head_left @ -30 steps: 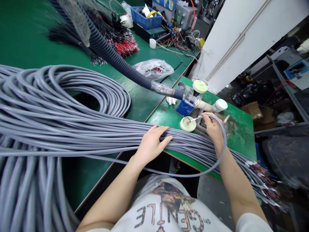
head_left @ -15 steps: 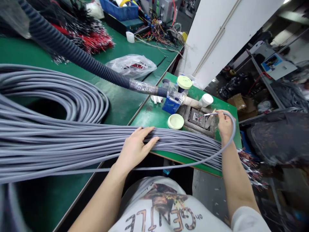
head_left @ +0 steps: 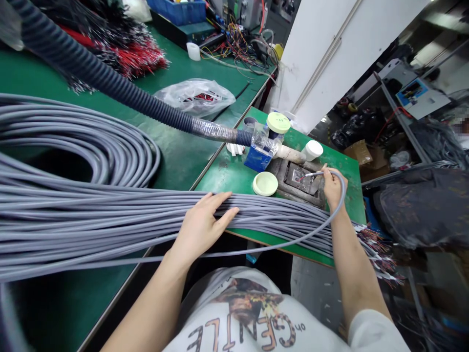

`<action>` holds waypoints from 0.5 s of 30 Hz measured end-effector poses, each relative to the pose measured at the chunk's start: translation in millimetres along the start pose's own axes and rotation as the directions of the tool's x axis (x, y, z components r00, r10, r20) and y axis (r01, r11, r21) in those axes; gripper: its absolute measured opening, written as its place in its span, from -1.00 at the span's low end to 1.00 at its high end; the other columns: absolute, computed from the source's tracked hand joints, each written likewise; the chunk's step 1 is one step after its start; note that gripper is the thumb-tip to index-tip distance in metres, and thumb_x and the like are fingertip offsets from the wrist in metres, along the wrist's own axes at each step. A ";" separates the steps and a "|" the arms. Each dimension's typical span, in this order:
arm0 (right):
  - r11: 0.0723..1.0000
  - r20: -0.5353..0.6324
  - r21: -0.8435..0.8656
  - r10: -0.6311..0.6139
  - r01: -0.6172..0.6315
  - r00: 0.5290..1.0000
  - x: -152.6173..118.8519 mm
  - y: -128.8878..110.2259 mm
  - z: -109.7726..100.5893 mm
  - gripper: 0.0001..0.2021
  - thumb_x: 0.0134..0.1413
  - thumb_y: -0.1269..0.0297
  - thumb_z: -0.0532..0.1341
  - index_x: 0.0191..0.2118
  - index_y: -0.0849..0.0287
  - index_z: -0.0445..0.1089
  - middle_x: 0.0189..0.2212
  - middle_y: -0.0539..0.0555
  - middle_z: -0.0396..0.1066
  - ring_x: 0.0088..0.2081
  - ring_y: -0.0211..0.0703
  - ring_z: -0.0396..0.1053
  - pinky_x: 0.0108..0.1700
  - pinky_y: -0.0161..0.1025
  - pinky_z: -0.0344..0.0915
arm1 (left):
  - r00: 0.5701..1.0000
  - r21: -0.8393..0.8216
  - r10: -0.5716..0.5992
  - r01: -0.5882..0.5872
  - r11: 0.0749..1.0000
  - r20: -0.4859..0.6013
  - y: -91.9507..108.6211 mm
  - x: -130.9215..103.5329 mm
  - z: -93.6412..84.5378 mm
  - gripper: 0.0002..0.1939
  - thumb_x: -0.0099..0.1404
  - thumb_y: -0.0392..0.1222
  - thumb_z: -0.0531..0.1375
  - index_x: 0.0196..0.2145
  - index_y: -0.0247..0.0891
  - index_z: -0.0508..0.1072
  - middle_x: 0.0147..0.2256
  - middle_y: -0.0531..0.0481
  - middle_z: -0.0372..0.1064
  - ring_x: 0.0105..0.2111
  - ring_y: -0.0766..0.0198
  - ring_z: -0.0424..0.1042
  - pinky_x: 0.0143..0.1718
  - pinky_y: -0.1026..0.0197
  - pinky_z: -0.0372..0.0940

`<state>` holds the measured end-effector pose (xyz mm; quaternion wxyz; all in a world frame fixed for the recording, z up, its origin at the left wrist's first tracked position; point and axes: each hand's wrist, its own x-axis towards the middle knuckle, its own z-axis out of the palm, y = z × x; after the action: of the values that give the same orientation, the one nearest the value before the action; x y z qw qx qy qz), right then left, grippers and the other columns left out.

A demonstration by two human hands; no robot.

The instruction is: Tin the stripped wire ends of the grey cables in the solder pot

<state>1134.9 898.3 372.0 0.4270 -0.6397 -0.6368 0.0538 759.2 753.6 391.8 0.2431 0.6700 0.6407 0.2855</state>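
Observation:
My right hand [head_left: 334, 186] pinches a grey cable [head_left: 322, 226] near its stripped end, which points left with thin wires over the small metal plate of a solder pot [head_left: 297, 181]. From my fingers the cable loops down and runs left below the bundle. My left hand [head_left: 205, 218] lies on the bundle of grey cables [head_left: 271, 211], fingers and thumb spread. Stripped ends with bare coloured wires [head_left: 377, 249] stick out on the right, beyond my right forearm. Beside the pot stands a shallow pale-yellow dish [head_left: 265, 184].
A ribbed hose [head_left: 146, 105] crosses from upper left to a nozzle above the pot, near a blue box [head_left: 257, 157]. A lidded jar [head_left: 278, 123] and a white cup [head_left: 312, 150] stand behind. Coiled cable [head_left: 146, 166], a plastic bag [head_left: 198, 98] and red-black wires [head_left: 146, 58] lie on the left table.
My right hand has shifted slightly left with the cable, so its wire end sits farther over the pot. My left hand stays on the bundle. The view has moved slightly.

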 end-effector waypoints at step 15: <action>0.921 0.065 0.178 -0.361 0.345 0.930 -73.9 -126.5 -69.0 -0.80 0.17 0.33 0.11 -0.15 0.08 0.45 -0.18 0.09 0.51 -0.13 -0.09 0.43 -0.08 -0.07 0.38 | 0.990 -0.696 -0.042 0.126 0.707 0.137 38.3 -14.1 23.1 -0.70 0.23 -0.05 0.22 -0.16 -0.26 0.54 -0.17 -0.13 0.50 -0.15 0.13 0.47 -0.03 0.11 0.32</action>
<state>1066.3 779.5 458.1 0.4493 -0.4739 -0.7551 0.0587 802.6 738.2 400.7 0.5275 0.5119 0.4994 0.4586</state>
